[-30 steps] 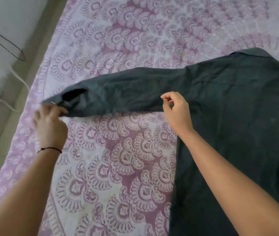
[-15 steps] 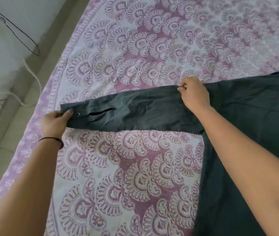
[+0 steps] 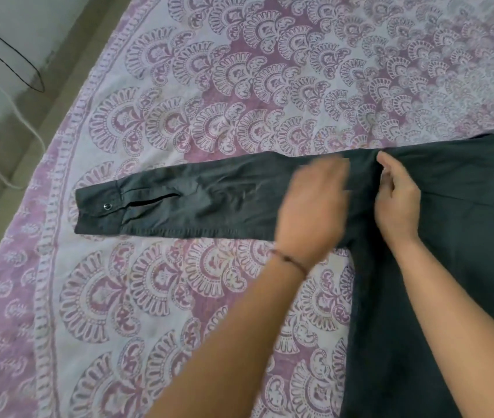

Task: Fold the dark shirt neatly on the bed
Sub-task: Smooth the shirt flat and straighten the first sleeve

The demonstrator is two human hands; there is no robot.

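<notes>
Reaching in from six o'clock, two bare forearms cross the patterned bedspread [image 3: 179, 122] toward the dark shirt [image 3: 451, 236]. Its body lies flat on the bed at three to five o'clock, cut off by the right and bottom edges. The left hand [image 3: 310, 211], with a thin dark band [image 3: 289, 260] at the wrist, sits over the upper sleeve; it is blurred, its fingers look loosely spread, and I cannot tell whether its grip has cloth. Just beside it the right hand [image 3: 396, 200] pinches a fold at the shoulder seam between thumb and fingertips. The sleeve [image 3: 194, 206] stretches flat toward nine o'clock, ending in a cuff [image 3: 98, 211] with a metal snap [image 3: 107, 206] and an open slit. Farther off, at ten o'clock, a white cord [image 3: 28, 131] and a thin black wire [image 3: 7, 60] trail off the bed's edge.
</notes>
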